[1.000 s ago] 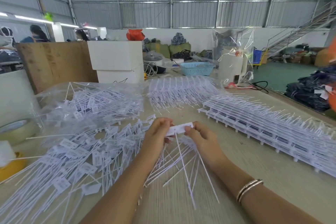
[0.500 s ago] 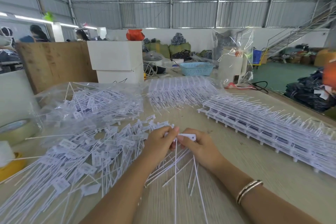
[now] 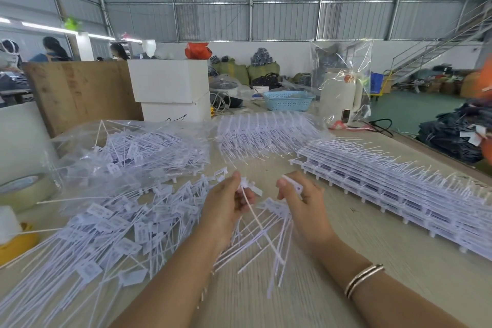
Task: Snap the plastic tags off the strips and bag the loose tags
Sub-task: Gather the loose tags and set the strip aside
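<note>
Left hand: the left hand (image 3: 226, 202) has its grip curled round a single white tag (image 3: 249, 189) with a long tail that runs down and to the right over the counter.
Right hand: the right hand (image 3: 300, 200) has its grip closed in a pinch on the rest of a strip (image 3: 295, 187), whose tails fan down below the fingers; a bracelet (image 3: 363, 280) sits on this wrist.
Gap: the two hands are apart, each with its own piece.
Loose tags: a heap of loose tags (image 3: 106, 234) spreads over the counter (image 3: 359, 261) to the left of the left forearm.
Bag: a clear bag (image 3: 138, 146) filled with tags lies behind that heap, at the left far part of the counter.
Unbroken strips: a stack of strips (image 3: 399, 184) lies along the right side, well apart from the hands; a second bundle (image 3: 266, 130) lies at the far middle.
Left edge: a tape roll (image 3: 24, 189) sits near the bag, with a yellow object (image 3: 16, 242) just in front of it.
Behind: white boxes (image 3: 170, 85), a blue basket (image 3: 288, 100) and a white kettle (image 3: 340, 96) under clear film stand beyond the counter.
</note>
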Motion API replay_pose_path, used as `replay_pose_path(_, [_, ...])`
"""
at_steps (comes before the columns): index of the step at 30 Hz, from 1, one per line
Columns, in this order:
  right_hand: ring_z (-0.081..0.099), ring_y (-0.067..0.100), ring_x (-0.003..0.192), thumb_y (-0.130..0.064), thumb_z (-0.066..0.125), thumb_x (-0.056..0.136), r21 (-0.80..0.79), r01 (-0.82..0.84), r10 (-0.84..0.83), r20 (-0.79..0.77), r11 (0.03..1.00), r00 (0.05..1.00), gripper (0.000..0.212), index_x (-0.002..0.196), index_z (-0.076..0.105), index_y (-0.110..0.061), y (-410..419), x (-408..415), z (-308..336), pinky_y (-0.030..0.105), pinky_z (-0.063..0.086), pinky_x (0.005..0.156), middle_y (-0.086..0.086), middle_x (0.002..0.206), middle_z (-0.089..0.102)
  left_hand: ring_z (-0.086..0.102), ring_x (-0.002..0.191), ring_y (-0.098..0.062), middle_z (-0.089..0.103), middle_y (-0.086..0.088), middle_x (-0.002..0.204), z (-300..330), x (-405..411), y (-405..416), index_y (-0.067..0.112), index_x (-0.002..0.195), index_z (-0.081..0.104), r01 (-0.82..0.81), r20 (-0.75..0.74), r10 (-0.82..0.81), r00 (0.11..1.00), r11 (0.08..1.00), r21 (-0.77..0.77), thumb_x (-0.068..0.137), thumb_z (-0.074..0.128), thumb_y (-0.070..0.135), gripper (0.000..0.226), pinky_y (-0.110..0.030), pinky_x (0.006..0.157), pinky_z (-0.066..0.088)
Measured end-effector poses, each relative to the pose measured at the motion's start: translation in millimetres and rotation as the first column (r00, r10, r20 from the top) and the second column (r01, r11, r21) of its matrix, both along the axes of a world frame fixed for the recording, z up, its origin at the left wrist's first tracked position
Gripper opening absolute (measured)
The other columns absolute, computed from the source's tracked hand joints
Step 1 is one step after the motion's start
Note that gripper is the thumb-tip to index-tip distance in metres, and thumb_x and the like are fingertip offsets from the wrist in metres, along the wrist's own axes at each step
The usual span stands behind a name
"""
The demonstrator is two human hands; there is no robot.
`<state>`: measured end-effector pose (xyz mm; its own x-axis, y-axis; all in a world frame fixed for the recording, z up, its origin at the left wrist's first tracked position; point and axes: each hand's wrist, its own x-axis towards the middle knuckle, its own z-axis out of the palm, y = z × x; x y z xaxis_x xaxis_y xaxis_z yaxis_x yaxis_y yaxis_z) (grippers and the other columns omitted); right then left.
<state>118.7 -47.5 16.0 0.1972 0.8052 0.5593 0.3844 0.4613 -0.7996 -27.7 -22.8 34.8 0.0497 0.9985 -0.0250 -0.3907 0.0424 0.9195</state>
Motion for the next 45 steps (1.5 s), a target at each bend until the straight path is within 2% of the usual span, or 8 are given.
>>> replay_pose_path(5, [0.031, 0.012, 0.111, -0.053, 0.044, 0.091, -0.230, 0.102, -0.120, -0.069, 0.968, 0.990, 0.020, 0.087, 0.052, -0.035, 9.6, 4.2, -0.2, 0.026, 0.013, 0.090, -0.006, 0.107, 0.051, 0.062, 0.049, -0.009, 0.064, 0.004, 0.052, -1.3, 1.3, 1.4, 0.012, 0.084, 0.057, -0.022, -0.258, 0.061, 0.964, 0.988, 0.151, 0.088, 0.062, 0.039, 0.028, -0.024, 0.053, 0.050])
replay_pose_path(9, [0.031, 0.009, 0.122, -0.049, 0.034, 0.096, -0.261, 0.282, -0.235, 0.196, 0.923, 0.952, 0.032, 0.110, 0.054, -0.028, 19.2, 1.8, -5.9, 0.030, 0.014, 0.098, -0.012, 0.114, 0.048, 0.053, 0.043, -0.007, 0.055, 0.007, 0.045, -3.4, 12.6, 5.8, 0.014, 0.073, 0.049, -0.066, -0.483, 0.212, 0.850, 0.951, 0.301, 0.090, 0.056, 0.041, 0.033, -0.025, 0.052, 0.047])
replay_pose_path(14, [0.026, 0.002, 0.113, -0.048, 0.024, 0.098, -0.251, 0.261, -0.244, 0.098, 0.932, 0.965, 0.023, 0.111, 0.039, -0.037, 19.9, 2.4, -7.9, 0.028, 0.011, 0.096, -0.015, 0.115, 0.039, 0.047, 0.050, -0.010, 0.048, 0.006, 0.056, 0.0, 31.6, 8.4, 0.021, 0.066, 0.041, -0.037, -0.684, 0.373, 0.627, 0.891, 0.452, 0.089, 0.054, 0.049, 0.039, -0.027, 0.050, 0.034])
replay_pose_path(19, [0.027, 0.006, 0.128, -0.049, 0.024, 0.099, -0.276, 0.231, -0.255, -0.055, 0.933, 0.965, 0.026, 0.115, 0.042, -0.039, 17.1, 16.3, -7.4, 0.032, 0.011, 0.102, -0.014, 0.123, 0.043, 0.060, 0.073, -0.013, 0.061, 0.003, 0.081, 12.9, 43.0, 9.7, 0.015, 0.103, 0.051, 0.212, -0.854, 0.207, 0.478, 0.916, 0.340, 0.092, 0.031, 0.062, 0.052, -0.032, 0.068, 0.048])
replay_pose_path(24, [0.033, 0.013, 0.129, -0.042, 0.021, 0.101, -0.351, 0.250, -0.314, -0.139, 0.903, 0.939, 0.039, 0.119, 0.054, -0.029, 17.3, 29.2, -3.5, 0.036, 0.012, 0.101, -0.008, 0.127, 0.049, 0.050, 0.112, -0.021, 0.050, -0.001, 0.124, 8.3, 37.4, -2.8, 0.015, 0.125, 0.043, 0.291, -0.946, 0.320, 0.043, 0.902, 0.318, 0.080, 0.035, 0.077, 0.077, -0.037, 0.089, 0.042])
replay_pose_path(29, [0.033, 0.016, 0.132, -0.041, 0.020, 0.101, -0.369, 0.282, -0.349, -0.128, 0.885, 0.928, 0.043, 0.120, 0.056, -0.026, 16.9, 28.8, -1.7, 0.040, 0.008, 0.109, -0.005, 0.132, 0.049, 0.043, 0.120, -0.029, 0.045, -0.010, 0.130, -1.4, 39.7, -20.5, 0.006, 0.132, 0.039, 0.311, -0.886, 0.234, -0.400, 0.944, 0.109, 0.075, 0.047, 0.076, 0.091, -0.038, 0.091, 0.037])
replay_pose_path(36, [0.035, 0.015, 0.129, -0.040, 0.027, 0.101, -0.359, 0.272, -0.341, -0.143, 0.893, 0.929, 0.037, 0.116, 0.056, -0.025, 13.6, 27.4, -2.5, 0.039, 0.009, 0.107, -0.005, 0.128, 0.050, 0.053, 0.118, -0.027, 0.053, -0.011, 0.128, -5.8, 65.4, -31.3, 0.006, 0.127, 0.047, 0.264, -0.917, 0.121, -0.379, 0.964, 0.018, 0.096, 0.045, 0.014, 0.033, -0.034, 0.092, 0.041])
replay_pose_path(45, [0.042, 0.019, 0.124, -0.043, 0.025, 0.100, -0.378, 0.248, -0.366, -0.281, 0.892, 0.887, 0.038, 0.116, 0.056, -0.028, 12.6, 38.2, -0.9, 0.049, 0.016, 0.114, -0.005, 0.124, 0.054, 0.056, 0.102, -0.027, 0.041, -0.011, 0.130, 12.2, 33.9, -34.9, 0.009, 0.142, 0.024, 0.119, -0.920, 0.358, 0.156, 0.918, 0.378, 0.091, 0.043, -0.005, 0.057, -0.033, 0.075, 0.043])
